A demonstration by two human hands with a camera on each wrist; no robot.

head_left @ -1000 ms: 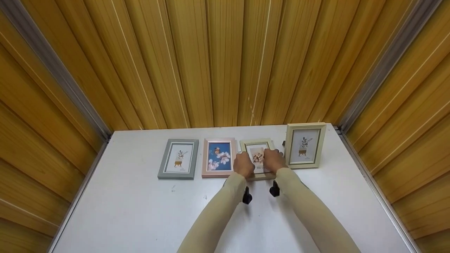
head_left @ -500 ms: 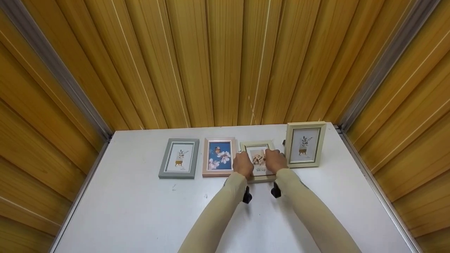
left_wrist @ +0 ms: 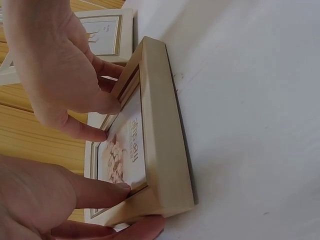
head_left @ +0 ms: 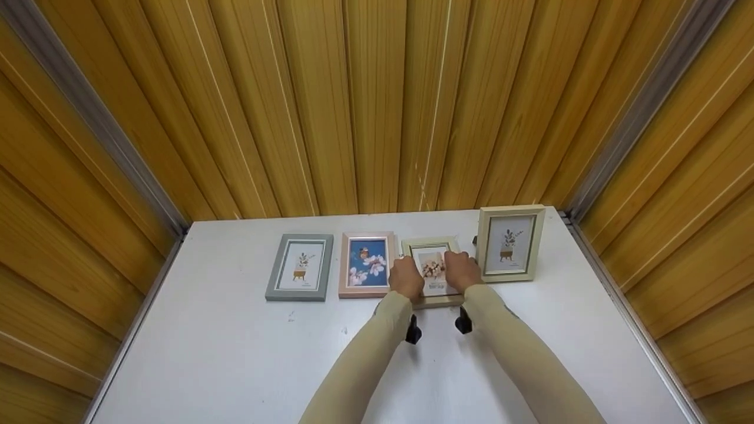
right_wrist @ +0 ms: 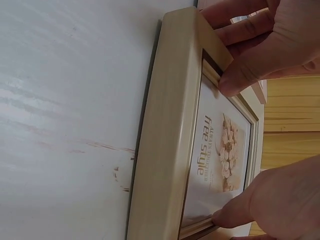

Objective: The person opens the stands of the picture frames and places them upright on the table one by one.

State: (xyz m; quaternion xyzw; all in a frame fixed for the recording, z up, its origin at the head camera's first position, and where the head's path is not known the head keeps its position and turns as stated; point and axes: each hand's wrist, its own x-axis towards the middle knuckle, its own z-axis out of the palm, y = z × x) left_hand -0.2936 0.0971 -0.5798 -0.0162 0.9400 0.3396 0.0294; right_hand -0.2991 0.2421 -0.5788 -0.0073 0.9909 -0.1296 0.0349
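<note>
A cream picture frame (head_left: 437,301) with a flower picture and "free style" lettering lies face up on the white table. My left hand (head_left: 406,278) grips its left border, thumb (left_wrist: 107,192) on the front and other fingers along the outer side. On the opposite border is my right hand (head_left: 463,271), its thumb (right_wrist: 235,212) pressed on the inner edge of the face. The right hand's other fingers (left_wrist: 107,70) curl over the outer side. Both hands partly cover the frame's side borders in the head view.
Left of the held frame lie a pink frame (head_left: 366,292) with a bird and blossoms and a grey-green frame (head_left: 296,296). A larger cream frame (head_left: 508,277) stands upright close to my right hand. Wood-patterned walls (head_left: 377,118) enclose the white table (head_left: 224,353).
The held frame has slid slightly toward me, and my right hand has shifted a little to the right with its border. The other frames stay put.
</note>
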